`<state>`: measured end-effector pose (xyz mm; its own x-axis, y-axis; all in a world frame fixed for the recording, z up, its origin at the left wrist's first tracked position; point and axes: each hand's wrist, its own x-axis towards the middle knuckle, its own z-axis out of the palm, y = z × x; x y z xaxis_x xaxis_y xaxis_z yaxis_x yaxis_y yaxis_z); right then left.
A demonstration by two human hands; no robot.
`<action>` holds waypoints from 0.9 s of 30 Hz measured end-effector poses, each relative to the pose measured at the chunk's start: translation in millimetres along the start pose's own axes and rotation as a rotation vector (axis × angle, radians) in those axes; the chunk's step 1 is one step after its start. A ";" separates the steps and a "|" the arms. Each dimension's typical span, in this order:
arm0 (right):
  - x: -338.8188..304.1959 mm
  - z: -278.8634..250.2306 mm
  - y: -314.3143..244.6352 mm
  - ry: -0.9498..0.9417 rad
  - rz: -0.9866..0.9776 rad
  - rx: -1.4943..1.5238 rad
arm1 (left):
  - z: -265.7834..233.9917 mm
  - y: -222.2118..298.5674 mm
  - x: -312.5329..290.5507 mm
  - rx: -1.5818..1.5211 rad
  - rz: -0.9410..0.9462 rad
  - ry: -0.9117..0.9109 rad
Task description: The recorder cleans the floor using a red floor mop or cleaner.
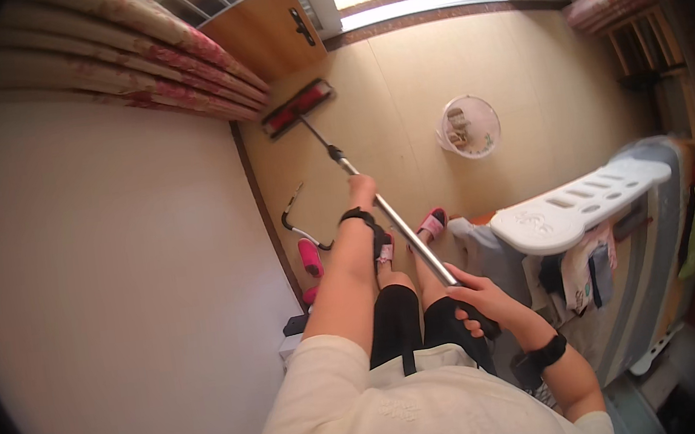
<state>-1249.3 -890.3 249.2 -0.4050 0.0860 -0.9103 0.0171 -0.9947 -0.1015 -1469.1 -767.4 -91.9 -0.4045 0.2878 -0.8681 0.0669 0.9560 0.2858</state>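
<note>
A flat mop point(414, 239) with a silver pole slants from my body toward the far left. Higher on the pole, my left hand point(362, 190) is wrapped round the metal. Lower down, my right hand point(478, 295) grips the dark handle end. The mop's red and black rectangular head point(298, 108) rests on the beige floor, beside the hem of the flowered curtain point(175, 57) and a wooden board point(267, 33). Its underside is hidden.
A pinkish-white bin point(469, 128) with some rubbish stands right of the mop. Pink slippers point(309, 257) and a curved metal rod point(287, 217) lie by the left wall. At right, a white plastic rack point(578, 206) has clothes hanging below it. The doorway sill point(427, 9) is ahead.
</note>
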 end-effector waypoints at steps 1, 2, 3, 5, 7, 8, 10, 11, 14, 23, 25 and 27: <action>9.8 6.7 10.5 0.004 0.007 0.010 | -19.0 -4.1 0.9 0.073 -0.012 0.005; 18.5 10.2 21.9 0.025 -0.028 -0.079 | -26.7 -9.0 -6.9 0.147 -0.039 0.025; 24.9 14.0 31.3 0.036 -0.068 -0.172 | -34.3 -13.1 -11.6 0.219 -0.060 0.056; 19.8 22.2 49.0 0.051 -0.071 -0.216 | -42.3 -46.2 -2.7 0.288 -0.072 0.036; 5.0 21.3 59.1 0.094 -0.025 -0.345 | -42.4 -108.0 25.2 0.279 0.070 0.000; -4.5 16.9 62.1 0.119 -0.032 -0.437 | -38.3 -134.9 25.2 0.235 0.044 -0.016; -37.4 -1.8 69.1 0.159 -0.032 -0.540 | -16.5 -151.7 -4.3 0.322 0.029 -0.233; -49.9 -14.1 71.5 0.210 -0.007 -0.633 | -1.1 -151.7 -29.4 0.456 0.010 -0.433; -67.3 -41.5 68.3 0.284 -0.177 -1.031 | 22.2 -182.9 -52.5 0.074 0.029 -0.050; -37.1 -40.6 -20.2 0.217 -0.410 -1.366 | -13.8 -135.6 -43.1 -0.287 0.139 -0.239; -6.8 -32.7 -11.9 0.186 -0.508 -1.371 | -42.6 -138.1 -7.9 -0.347 0.035 -0.169; 16.1 -27.4 8.3 0.132 -0.485 -1.270 | -58.9 -142.8 5.8 -0.297 0.016 -0.226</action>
<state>-1230.6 -895.6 222.8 -0.5225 0.4837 -0.7021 0.7489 -0.1333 -0.6492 -1534.7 -905.6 -113.8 -0.1921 0.3395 -0.9208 -0.2097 0.9024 0.3765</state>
